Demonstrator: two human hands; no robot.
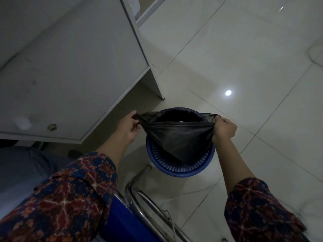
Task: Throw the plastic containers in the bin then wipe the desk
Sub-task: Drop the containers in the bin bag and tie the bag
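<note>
Binning step: my left hand (128,127) and right hand (224,128) each grip the black bin liner (178,137) stretched between them over the blue bin (174,169); wiping the table likely follows.

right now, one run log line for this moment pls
step: fitting black bag over blue bin | left hand: grips bag edge | right hand: grips bag edge | desk: not yet wiped
</note>
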